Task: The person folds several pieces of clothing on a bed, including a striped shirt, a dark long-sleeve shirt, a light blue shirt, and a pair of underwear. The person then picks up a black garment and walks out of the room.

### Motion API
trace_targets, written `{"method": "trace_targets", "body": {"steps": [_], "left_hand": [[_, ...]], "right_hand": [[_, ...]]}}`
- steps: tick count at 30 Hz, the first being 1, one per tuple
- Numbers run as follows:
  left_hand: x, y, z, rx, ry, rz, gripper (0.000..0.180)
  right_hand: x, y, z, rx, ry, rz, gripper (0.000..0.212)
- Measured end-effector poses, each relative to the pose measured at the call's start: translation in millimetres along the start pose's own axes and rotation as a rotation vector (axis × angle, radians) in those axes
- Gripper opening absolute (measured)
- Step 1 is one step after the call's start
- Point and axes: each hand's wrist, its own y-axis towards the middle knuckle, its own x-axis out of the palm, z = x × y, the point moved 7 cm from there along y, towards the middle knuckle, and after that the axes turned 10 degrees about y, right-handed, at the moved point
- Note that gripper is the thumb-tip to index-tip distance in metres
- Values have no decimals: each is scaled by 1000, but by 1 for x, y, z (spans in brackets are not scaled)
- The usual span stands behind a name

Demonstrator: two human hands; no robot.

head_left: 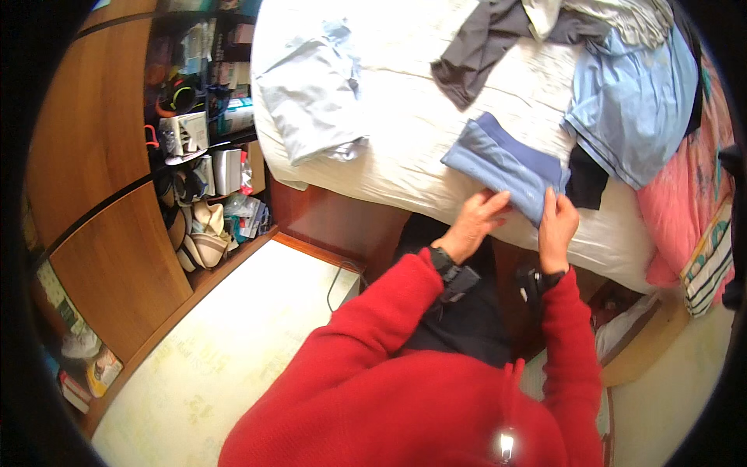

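Note:
A folded blue cloth garment (498, 165), lighter on its near layer and darker blue behind, lies at the near edge of the bed. My right hand (558, 227) pinches its near right corner between thumb and fingers. At the garment's near edge, the fingertips of my left hand (471, 222) touch the fabric with the fingers apart. Part of my left palm is turned out of sight. Both wrists wear dark bands below red sleeves.
A pale garment (307, 97) lies on the bed (397, 148) at the left. Dark trousers (482, 47), a light blue garment (634, 101) and pink bedding (681, 210) fill the far and right parts. Cluttered shelves (226, 171) stand left beside a wooden cabinet (117, 257).

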Motion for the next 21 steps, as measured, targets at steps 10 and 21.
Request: {"method": "trace_targets", "body": {"steps": [10,21], "left_hand": [[-22,-40,68,115,-133,-77,30],[-201,-142,306,456,316,132,47]], "right_hand": [[16,-120,-26,296,540,-273,15],[0,-55,-28,206,316,-248,14]]}}
